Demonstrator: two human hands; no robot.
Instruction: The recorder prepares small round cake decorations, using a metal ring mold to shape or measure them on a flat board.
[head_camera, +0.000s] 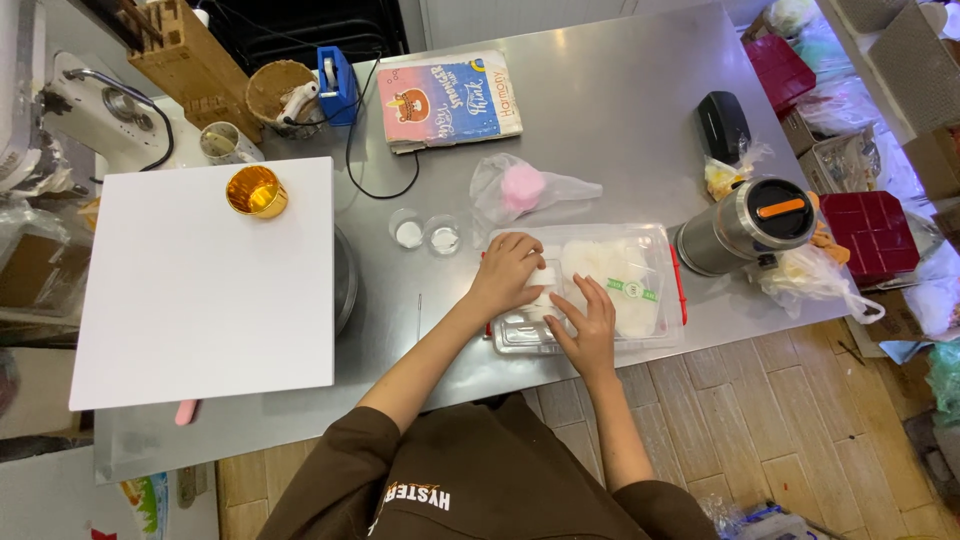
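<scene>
Clear plastic container (655, 262) with red side clips sat on steel table (600, 130), near front edge, just left of steel flask (745, 225). I saw left hand (507, 272) flat on lid, fingers loosely spread, grasping nothing. Right hand (588, 328) lay open on lid, also holding nothing. Pink-filled piping bag (525, 188) just behind.

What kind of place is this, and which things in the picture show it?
Probably a small baking or cake-decorating workspace. A stand mixer and a knife block stand at the steel table, a white square board lies on it, and a piping bag with pink filling.
</scene>
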